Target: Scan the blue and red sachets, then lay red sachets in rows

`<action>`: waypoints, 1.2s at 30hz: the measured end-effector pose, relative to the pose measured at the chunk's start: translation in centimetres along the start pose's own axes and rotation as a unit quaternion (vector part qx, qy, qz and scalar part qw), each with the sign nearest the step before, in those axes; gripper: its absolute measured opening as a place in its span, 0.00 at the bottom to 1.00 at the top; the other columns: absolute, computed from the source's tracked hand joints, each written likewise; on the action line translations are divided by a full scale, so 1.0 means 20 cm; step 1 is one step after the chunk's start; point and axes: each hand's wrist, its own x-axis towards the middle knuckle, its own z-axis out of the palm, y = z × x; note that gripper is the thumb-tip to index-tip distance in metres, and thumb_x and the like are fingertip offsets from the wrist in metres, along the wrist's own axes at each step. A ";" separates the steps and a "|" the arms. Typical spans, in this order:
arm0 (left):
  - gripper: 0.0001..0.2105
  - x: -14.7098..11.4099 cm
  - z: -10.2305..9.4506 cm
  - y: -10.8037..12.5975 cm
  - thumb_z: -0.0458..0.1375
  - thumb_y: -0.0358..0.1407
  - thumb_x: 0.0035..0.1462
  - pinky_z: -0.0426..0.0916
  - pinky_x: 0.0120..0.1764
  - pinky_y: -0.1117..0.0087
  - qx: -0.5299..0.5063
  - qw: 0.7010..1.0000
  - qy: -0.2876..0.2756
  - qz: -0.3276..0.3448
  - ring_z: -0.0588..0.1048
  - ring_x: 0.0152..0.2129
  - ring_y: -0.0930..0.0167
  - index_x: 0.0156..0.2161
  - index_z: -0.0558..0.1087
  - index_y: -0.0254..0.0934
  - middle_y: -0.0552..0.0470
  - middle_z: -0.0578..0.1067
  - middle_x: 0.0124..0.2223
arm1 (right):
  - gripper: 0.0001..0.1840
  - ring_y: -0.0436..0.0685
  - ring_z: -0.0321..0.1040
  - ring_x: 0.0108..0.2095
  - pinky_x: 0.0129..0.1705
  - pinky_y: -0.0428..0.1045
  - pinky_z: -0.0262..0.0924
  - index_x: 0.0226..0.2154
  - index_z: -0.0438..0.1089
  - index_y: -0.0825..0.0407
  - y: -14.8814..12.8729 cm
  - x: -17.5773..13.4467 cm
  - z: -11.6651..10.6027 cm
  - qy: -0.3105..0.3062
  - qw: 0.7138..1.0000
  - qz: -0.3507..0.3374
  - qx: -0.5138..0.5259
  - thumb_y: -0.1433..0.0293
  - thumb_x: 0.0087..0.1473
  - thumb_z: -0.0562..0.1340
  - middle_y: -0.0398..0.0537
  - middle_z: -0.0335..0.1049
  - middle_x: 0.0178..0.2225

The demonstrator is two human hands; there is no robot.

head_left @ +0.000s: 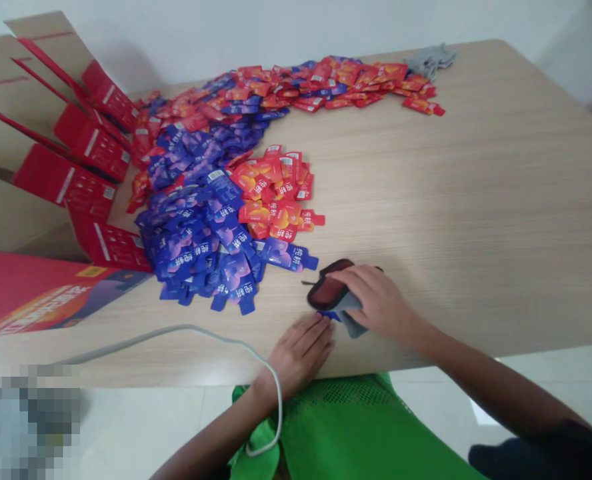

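My right hand (383,300) is closed around dark-rimmed sunglasses (327,292) with reddish-brown lenses, held just above the table. A grey cloth (352,320) hangs beneath the same fingers, bunched against the glasses. Flat on the tabletop near the front edge, my left hand (303,347) has its fingers stretched out together. Their tips touch a small blue packet (331,315), mostly hidden under the hand and the cloth. Beyond the hands lie a pile of blue packets (196,247) and a smaller group of red-orange packets (281,193).
A long heap of mixed red and blue packets (276,90) runs along the back of the table (451,200). Open red boxes (91,180) stand at the left. Grey gloves or cloth (431,61) lie at the back right. A pale cable (191,328) crosses my left forearm.
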 end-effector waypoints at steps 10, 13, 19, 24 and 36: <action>0.18 -0.06 0.01 -0.02 0.54 0.28 0.72 0.72 0.61 0.58 0.011 0.999 -0.035 0.039 0.71 0.64 0.61 0.63 0.72 0.31 0.47 0.75 0.66 | 0.26 0.70 0.70 0.51 0.54 0.62 0.64 0.59 0.69 0.53 0.20 -0.01 0.03 -0.049 0.991 0.050 -0.115 0.68 0.59 0.68 0.58 0.75 0.53; 0.19 -0.07 0.03 -0.02 0.51 0.29 0.73 0.72 0.60 0.57 0.011 0.998 -0.042 0.046 0.71 0.64 0.61 0.65 0.71 0.31 0.47 0.73 0.68 | 0.26 0.71 0.69 0.52 0.54 0.63 0.63 0.59 0.68 0.53 0.32 0.02 -0.07 -0.019 0.985 0.090 -0.148 0.70 0.58 0.66 0.59 0.75 0.53; 0.19 -0.06 0.05 0.00 0.50 0.29 0.74 0.70 0.58 0.58 0.016 0.998 -0.045 0.044 0.71 0.64 0.60 0.65 0.71 0.30 0.46 0.73 0.68 | 0.31 0.69 0.68 0.54 0.56 0.62 0.63 0.63 0.64 0.49 0.08 0.06 -0.07 0.072 0.994 0.063 -0.052 0.70 0.57 0.64 0.57 0.73 0.55; 0.18 -0.04 0.02 0.01 0.50 0.29 0.75 0.67 0.61 0.60 -0.001 0.999 -0.027 0.029 0.73 0.62 0.63 0.64 0.72 0.31 0.47 0.77 0.64 | 0.24 0.66 0.70 0.48 0.54 0.61 0.63 0.58 0.70 0.50 -0.09 0.02 0.14 -0.053 0.997 -0.005 -0.057 0.70 0.59 0.66 0.54 0.77 0.50; 0.17 -0.03 0.01 0.00 0.50 0.29 0.75 0.69 0.56 0.60 -0.014 0.999 -0.041 0.024 0.73 0.62 0.63 0.63 0.72 0.33 0.49 0.75 0.66 | 0.27 0.70 0.69 0.53 0.56 0.63 0.64 0.60 0.67 0.50 0.34 0.12 -0.17 0.117 0.975 0.123 -0.144 0.71 0.58 0.65 0.57 0.75 0.53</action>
